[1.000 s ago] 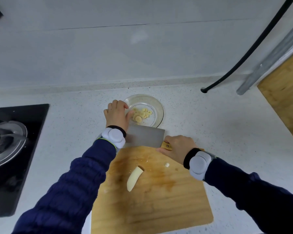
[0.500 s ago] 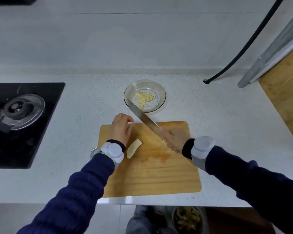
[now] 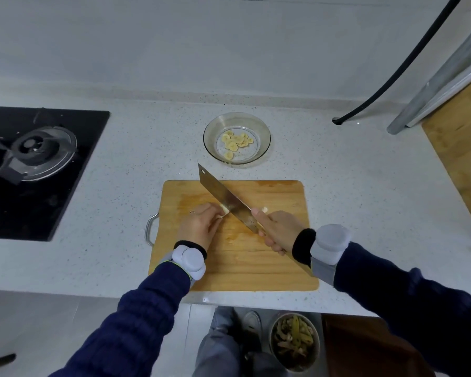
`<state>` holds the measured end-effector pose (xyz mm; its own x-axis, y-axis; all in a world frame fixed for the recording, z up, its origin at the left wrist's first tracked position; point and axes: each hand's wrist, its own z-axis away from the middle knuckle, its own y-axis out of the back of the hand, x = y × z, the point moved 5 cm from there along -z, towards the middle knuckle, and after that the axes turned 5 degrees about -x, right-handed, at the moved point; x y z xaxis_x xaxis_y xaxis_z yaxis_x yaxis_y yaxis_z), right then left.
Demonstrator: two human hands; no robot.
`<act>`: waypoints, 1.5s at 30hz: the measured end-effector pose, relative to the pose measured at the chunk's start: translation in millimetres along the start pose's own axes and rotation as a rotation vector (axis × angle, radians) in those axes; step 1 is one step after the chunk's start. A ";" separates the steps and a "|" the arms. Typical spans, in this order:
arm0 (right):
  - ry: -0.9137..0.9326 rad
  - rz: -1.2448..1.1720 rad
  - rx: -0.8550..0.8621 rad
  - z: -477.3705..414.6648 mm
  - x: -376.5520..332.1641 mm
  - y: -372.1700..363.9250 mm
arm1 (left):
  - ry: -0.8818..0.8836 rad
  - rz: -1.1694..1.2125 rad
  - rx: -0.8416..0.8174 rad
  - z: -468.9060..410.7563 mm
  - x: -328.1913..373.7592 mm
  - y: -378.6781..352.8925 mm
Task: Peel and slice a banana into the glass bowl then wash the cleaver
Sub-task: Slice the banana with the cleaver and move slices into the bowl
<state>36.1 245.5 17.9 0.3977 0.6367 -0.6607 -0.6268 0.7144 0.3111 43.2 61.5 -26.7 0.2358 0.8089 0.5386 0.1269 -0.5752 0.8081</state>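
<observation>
A wooden cutting board (image 3: 269,257) lies on the counter in front of me. My left hand (image 3: 199,225) presses a peeled banana piece (image 3: 224,212) down on the board, and most of the piece is hidden under my fingers. My right hand (image 3: 276,229) grips the handle of the cleaver (image 3: 223,198), whose blade stands on edge right against the banana's exposed end. Behind the board stands the glass bowl (image 3: 264,131) with several banana slices (image 3: 235,142) in it. A small banana scrap (image 3: 264,210) lies on the board near my right thumb.
A black gas hob (image 3: 38,170) takes up the left of the counter. A second wooden board (image 3: 462,148) leans at the right, beside a black hose (image 3: 386,85). Below the counter edge stands a bin of peels (image 3: 294,341). The board has a metal handle (image 3: 149,227) on its left.
My left hand has closed over the banana piece on the board. The cleaver has come back from the bowl and now stands at the banana's end. The view has tilted down.
</observation>
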 end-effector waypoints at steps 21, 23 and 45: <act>-0.019 -0.019 0.005 6.8 2.1 -3.0 | -0.041 -0.034 0.032 -6.3 -0.7 -4.8; -0.010 -0.006 0.008 7.2 2.4 -2.7 | -0.047 -0.035 0.031 -6.8 -0.5 -4.7; 0.021 0.128 0.036 -15.8 10.2 -15.3 | -0.070 -0.032 0.035 -6.6 -2.6 -7.4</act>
<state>39.2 236.5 -4.5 0.3013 0.7176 -0.6279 -0.6469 0.6376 0.4183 35.2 64.5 -32.5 0.2980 0.8170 0.4937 0.1691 -0.5542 0.8151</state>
